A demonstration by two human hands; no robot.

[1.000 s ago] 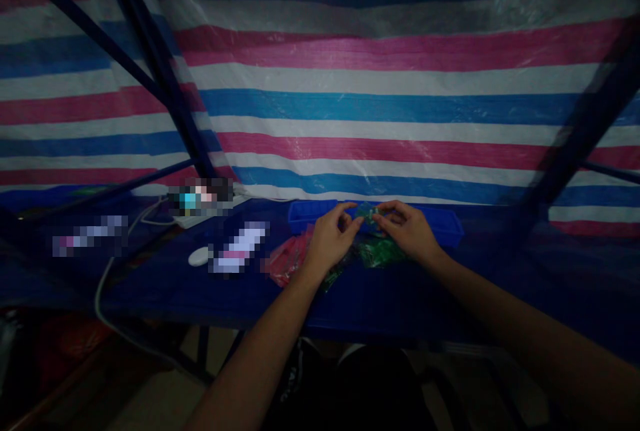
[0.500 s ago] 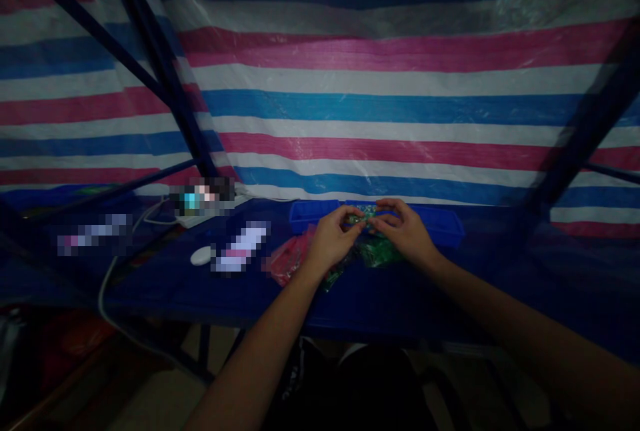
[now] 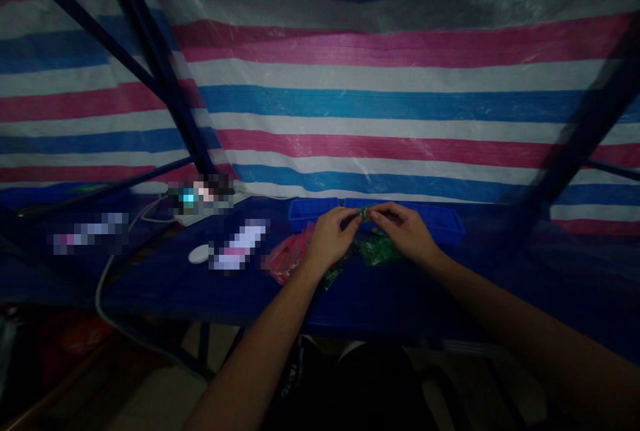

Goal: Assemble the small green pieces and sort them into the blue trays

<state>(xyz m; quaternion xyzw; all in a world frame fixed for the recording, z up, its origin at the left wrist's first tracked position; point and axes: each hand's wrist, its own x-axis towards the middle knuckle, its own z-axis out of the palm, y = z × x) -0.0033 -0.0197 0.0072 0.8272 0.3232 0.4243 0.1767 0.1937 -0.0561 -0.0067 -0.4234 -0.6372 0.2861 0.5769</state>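
The left hand (image 3: 331, 237) and the right hand (image 3: 407, 231) meet over the table (image 3: 380, 304), both pinching one small green piece (image 3: 364, 212). It sits right between the two sets of fingertips, thumb against forefinger on each side, with the right hand's other fingers loosely curled. Much of it is hidden by the fingers, and the light is too dim to make out its exact shape or what it is made of.

It looks very light, so a soft pinch should be enough to carry its weight. I judge it more stiff than floppy, because it shows as a narrow, straight-edged strip in the gap between the fingertips. A few pale glints suggest a smooth face that could slip or turn if only one side is held; whether it is brittle I cannot tell. The opposite ends, just where the fingers have it, seem the best places to hold, with the middle spared from hard squeezing or bending.

Just below the right fingers lies a crumpled green bag (image 3: 383, 251), and to the left of the left fingers a pink bag (image 3: 289, 259); both look thin, soft and slick, easier to gather in a fold than to pinch flat. Nearer the person than the left fingers is a shiny green bundle (image 3: 334, 276), partly hidden by that hand. Beyond the fingertips stands a blue tray (image 3: 445, 227).
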